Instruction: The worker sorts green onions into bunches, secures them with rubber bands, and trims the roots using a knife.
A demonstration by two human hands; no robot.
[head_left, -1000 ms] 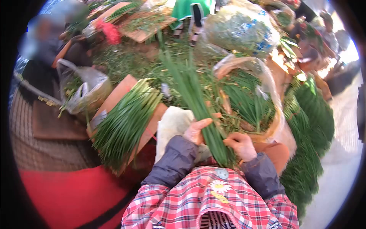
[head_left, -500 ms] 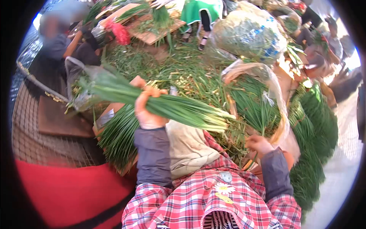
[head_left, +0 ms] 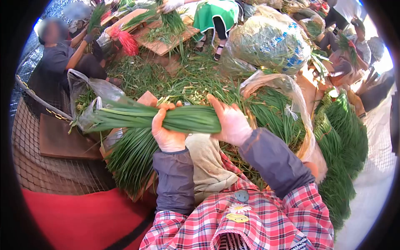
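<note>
A thick bundle of long green stalks [head_left: 191, 118] lies level across the front of my body. My left hand [head_left: 167, 130] is wrapped round its middle. At the bundle's right end my right hand [head_left: 230, 122] is closed against the stalks, its palm covering their pale ends. Below and left of the bundle, a pile of green leaves [head_left: 132, 156] rests on a board. More loose stalks [head_left: 275, 110] lie to the right, inside the rim of an open clear plastic bag [head_left: 306, 121].
A large filled plastic bag [head_left: 268, 41] stands ahead. Large green bundles [head_left: 343, 141] line the right side. A seated person [head_left: 62, 58] is at the left, another in a green apron [head_left: 214, 16] ahead, others at upper right. A brown board [head_left: 64, 137] lies at left.
My right hand has risen from the lower right to the bundle's right end. The bundle has turned from slanting to level, and its pale ends are now covered.
</note>
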